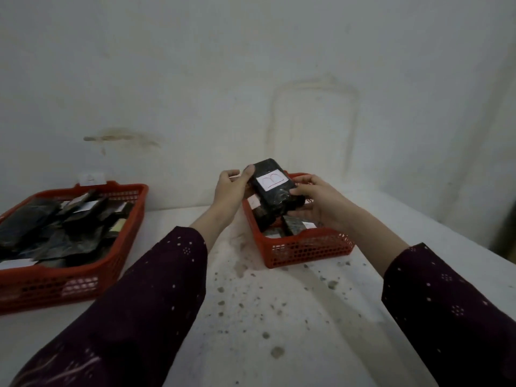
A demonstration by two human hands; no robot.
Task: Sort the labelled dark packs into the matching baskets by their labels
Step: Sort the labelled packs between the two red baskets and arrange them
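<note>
- The white surface (pixel 279 317) is speckled with dark crumbs and cut off at the bottom edge.
- The left red mesh basket (pixel 111 241), cut off at the frame edge, holds a heap of crinkled dark packs (pixel 55 230).
- The right basket (pixel 307 247) is partly hidden behind both hands.
- The left hand (pixel 230 191) and right hand (pixel 318 202) grip a glossy black pack (pixel 275 199) above the right basket; its white label (pixel 271 182) reads "B".

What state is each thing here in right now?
Labelled pack: held in both hands above the right basket, white label facing up.
Left hand: gripping the pack.
Right hand: gripping the pack.
Right basket: holds a few packs.
Left basket: heaped with dark packs.
</note>
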